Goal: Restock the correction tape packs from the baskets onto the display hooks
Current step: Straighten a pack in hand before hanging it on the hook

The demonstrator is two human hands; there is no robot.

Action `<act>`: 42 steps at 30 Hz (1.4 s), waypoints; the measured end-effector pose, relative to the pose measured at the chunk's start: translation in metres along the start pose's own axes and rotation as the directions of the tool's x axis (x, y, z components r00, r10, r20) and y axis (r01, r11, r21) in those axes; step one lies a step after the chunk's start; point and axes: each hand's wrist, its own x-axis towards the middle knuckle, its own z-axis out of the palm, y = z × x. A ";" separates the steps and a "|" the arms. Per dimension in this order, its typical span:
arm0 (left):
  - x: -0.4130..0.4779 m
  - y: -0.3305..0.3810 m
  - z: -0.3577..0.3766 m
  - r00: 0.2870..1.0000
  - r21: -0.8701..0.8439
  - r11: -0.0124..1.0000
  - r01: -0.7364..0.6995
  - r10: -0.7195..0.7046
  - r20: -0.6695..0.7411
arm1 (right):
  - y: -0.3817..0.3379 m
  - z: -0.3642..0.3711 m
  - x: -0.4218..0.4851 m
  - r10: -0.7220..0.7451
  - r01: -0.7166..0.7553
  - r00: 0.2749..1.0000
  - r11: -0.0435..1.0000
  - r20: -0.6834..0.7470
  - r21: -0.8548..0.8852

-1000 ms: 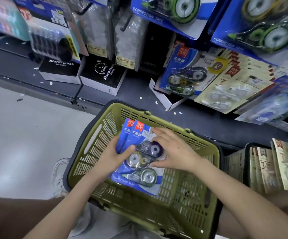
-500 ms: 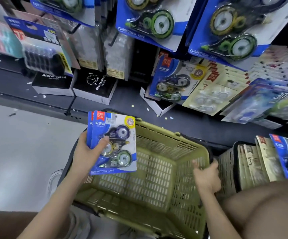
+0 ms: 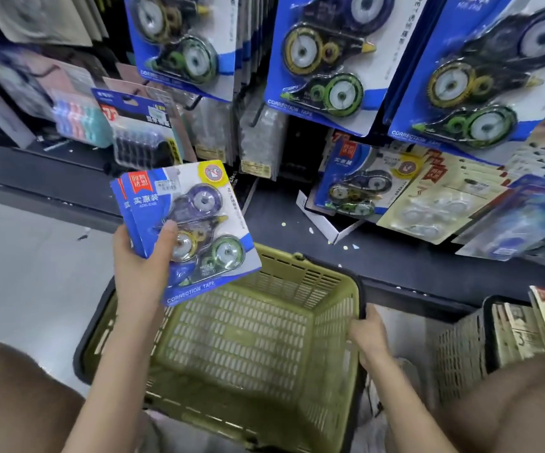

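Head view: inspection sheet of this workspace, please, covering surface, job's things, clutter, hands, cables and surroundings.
Surface: grey floor; dark bottom shelf.
Job's things: correction tape packs raised above the green basket, whose inside looks empty; hanging packs on the display above.
Clutter: pale scraps and an open white box on the shelf.
Hands: left hand grips the packs; right hand grips the basket's rim.
Cables: nothing seen.
Surroundings: second basket of carded goods at right; other stationery hanging at left.
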 end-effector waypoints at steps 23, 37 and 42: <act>0.015 0.035 -0.063 0.987 0.130 0.984 -0.120 0.132 -0.090 | -0.119 0.169 -0.075 -0.320 0.361 0.532 0.923 0.784 0.131; -0.092 0.119 0.054 0.906 -0.025 0.968 -0.249 0.242 0.347 | -0.172 -0.135 -0.154 -0.631 0.334 0.759 0.587 0.158 0.738; -0.127 0.151 0.100 0.825 -0.103 0.950 -0.293 0.306 0.475 | -0.167 -0.184 -0.172 -0.643 0.550 0.761 0.570 -0.086 0.610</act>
